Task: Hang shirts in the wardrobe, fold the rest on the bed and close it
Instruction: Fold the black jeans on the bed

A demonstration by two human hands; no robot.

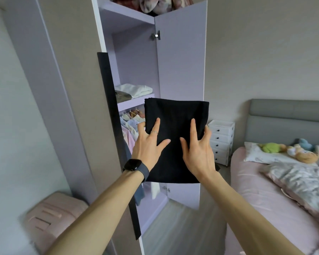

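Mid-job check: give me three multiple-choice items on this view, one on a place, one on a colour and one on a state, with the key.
1. Where does the white folded garment lie?
A. on the floor
B. on the wardrobe shelf just above the hanging shirts
C. on the top shelf

2. What colour is the held garment, gripped by the left hand and right hand?
A. pink
B. white
C. black

3. How is the wardrobe door?
A. open
B. closed
C. taken off

Key:
1 B: it sits on the shelf over the rail of shirts.
2 C: the cloth between the two hands is plainly black.
3 A: the door stands swung out and the inside shows.
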